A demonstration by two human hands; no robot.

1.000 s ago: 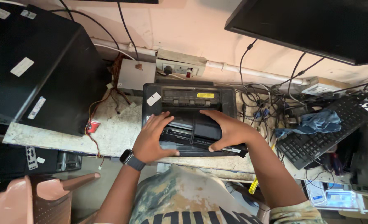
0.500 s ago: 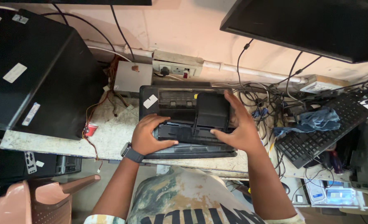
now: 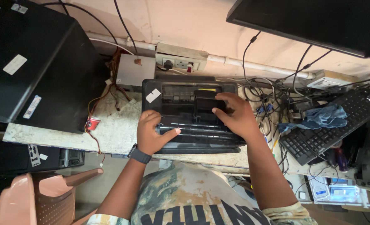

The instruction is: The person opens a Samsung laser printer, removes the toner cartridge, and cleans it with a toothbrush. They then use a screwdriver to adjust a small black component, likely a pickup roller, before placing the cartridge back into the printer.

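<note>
A black printer [image 3: 172,93] lies opened on the stone counter [image 3: 114,133] in front of me. A long black cartridge [image 3: 201,132] sits across its front opening. My left hand [image 3: 151,132], with a dark watch on the wrist, grips the cartridge's left end, thumb pointing right along it. My right hand [image 3: 235,116] rests flat over the right part of the cartridge, fingers reaching to a raised black flap [image 3: 205,102] inside the printer.
Two black computer cases [image 3: 39,71] lie at the left. A grey power supply [image 3: 135,71] and wall socket [image 3: 180,62] sit behind the printer. Tangled cables [image 3: 272,96], a keyboard [image 3: 331,125] with a blue cloth [image 3: 322,116], and a monitor [image 3: 318,21] are at the right. A plastic chair [image 3: 39,200] stands below left.
My right hand has slid from the printer's front right corner up and inward to the flap. My left hand stays on the cartridge's left end, which sits lower in the opening.
</note>
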